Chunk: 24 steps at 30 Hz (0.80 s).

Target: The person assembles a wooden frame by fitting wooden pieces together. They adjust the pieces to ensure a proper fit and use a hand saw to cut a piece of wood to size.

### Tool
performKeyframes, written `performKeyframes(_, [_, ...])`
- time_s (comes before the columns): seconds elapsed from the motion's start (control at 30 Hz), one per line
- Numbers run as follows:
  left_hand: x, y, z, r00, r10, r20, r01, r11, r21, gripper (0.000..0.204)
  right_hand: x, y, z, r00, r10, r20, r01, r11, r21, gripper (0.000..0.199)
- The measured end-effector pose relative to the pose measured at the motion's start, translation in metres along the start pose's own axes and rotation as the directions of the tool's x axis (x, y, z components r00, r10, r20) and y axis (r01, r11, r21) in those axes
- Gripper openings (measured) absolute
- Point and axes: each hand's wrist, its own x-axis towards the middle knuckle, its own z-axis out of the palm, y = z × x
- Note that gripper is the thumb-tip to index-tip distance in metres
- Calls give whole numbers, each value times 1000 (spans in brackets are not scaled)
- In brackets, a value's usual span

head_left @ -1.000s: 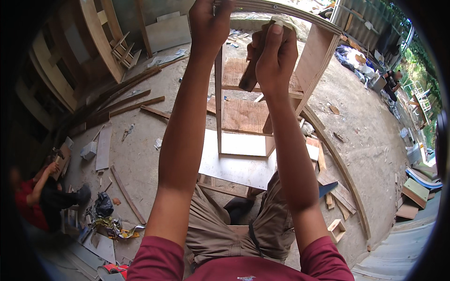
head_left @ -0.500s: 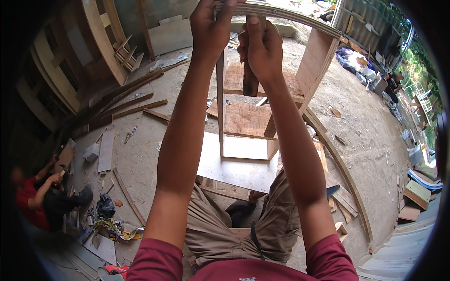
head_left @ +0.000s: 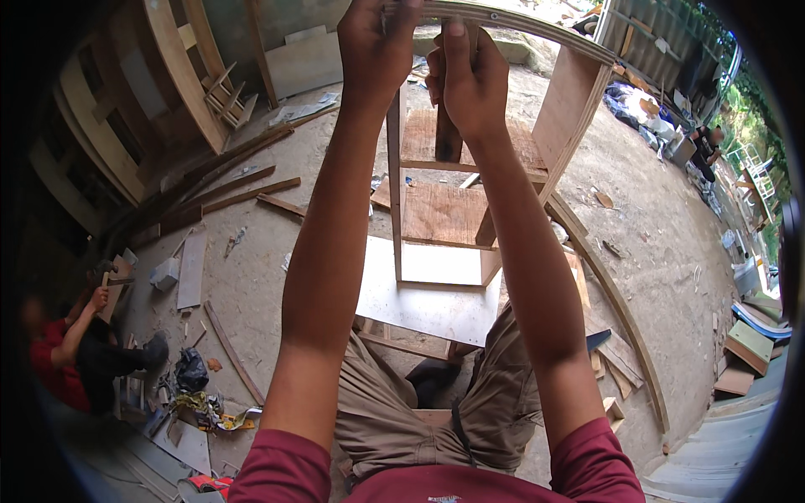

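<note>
In front of me stands a wooden shelf frame (head_left: 570,117) with plywood shelves (head_left: 449,214) and a top rail (head_left: 520,31). My left hand (head_left: 377,46) is closed at the left part of that rail, at the picture's upper edge. What its fingers pinch is hidden. Just right of it, my right hand (head_left: 471,80) wraps round a dark wooden stick (head_left: 449,141), held upright below the rail with its thumb along the front. The stick's upper end meets or nearly meets the rail; I cannot tell which. A white panel (head_left: 419,306) lies at the frame's lower end, near my knees.
Long wooden strips (head_left: 243,194) lie on the floor at left, and a curved-looking batten (head_left: 616,302) at right. A co-worker in red (head_left: 71,344) sits at lower left with a hammer (head_left: 105,272). Another person (head_left: 704,151) sits far right. Large wooden frames (head_left: 180,75) lean at back left.
My right hand and the stick have risen slightly towards the rail. My left hand has barely shifted. The co-worker at left has raised the hammer.
</note>
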Motion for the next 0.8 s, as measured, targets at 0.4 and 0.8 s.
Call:
performKeyframes(0.4, [0, -4, -2, 1000, -15, -15, 16, 1000, 9, 15, -3, -3, 7, 999, 3, -54, -2, 1000, 20, 35])
performKeyframes(0.8, [1, -10, -12, 996, 76, 49, -74, 996, -46, 27, -2, 0, 8, 995, 63, -80, -63, 998, 1, 37])
